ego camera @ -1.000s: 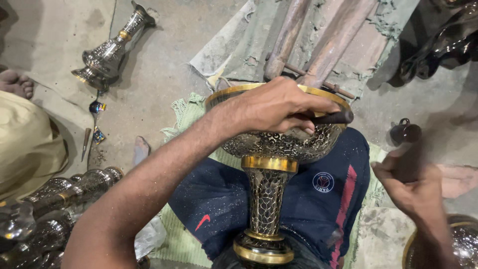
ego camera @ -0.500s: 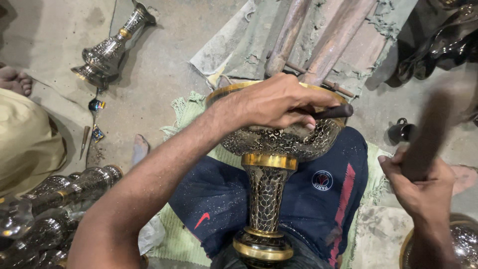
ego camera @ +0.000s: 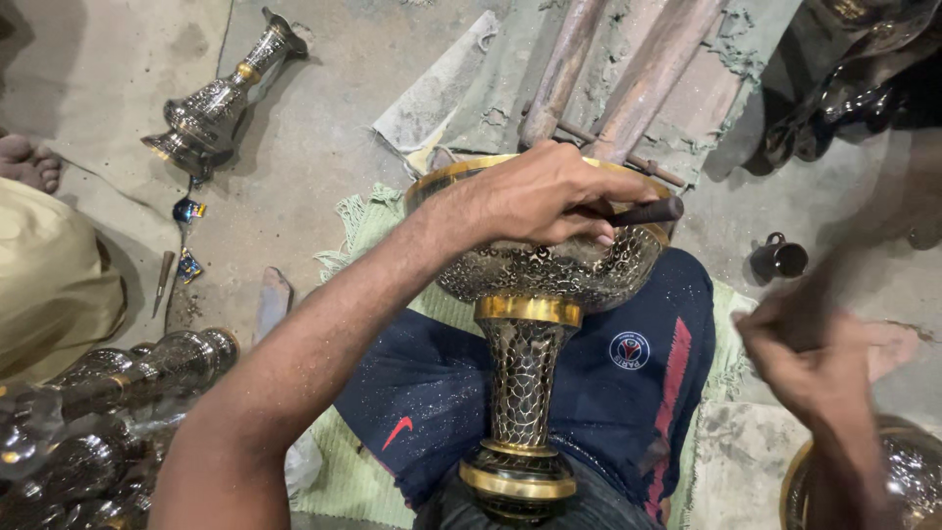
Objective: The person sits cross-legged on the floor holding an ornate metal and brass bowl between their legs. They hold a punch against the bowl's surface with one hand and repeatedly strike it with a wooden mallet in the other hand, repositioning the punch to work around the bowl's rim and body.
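Dusty concrete floor spreads under me, and I sit on it with a green woven mat beneath my dark shorts.

My left hand, at the centre of the frame, is curled shut around a dark rod-like tool, whose tip pokes out to the right over the bowl's rim. That hand rests on the rim of the pierced metal goblet vase, which lies across my lap with its gold-banded base toward the bottom edge.

My right hand, at the right of the frame, is blurred. It looks closed as if around a handle, but I cannot tell what it holds.

To do this well, I judge the tool should stay braced firmly against the bowl and the vase steady between my legs, so a blow lands cleanly.

Further out, a small dark cup stands at right, and another ornate vase lies at upper left.
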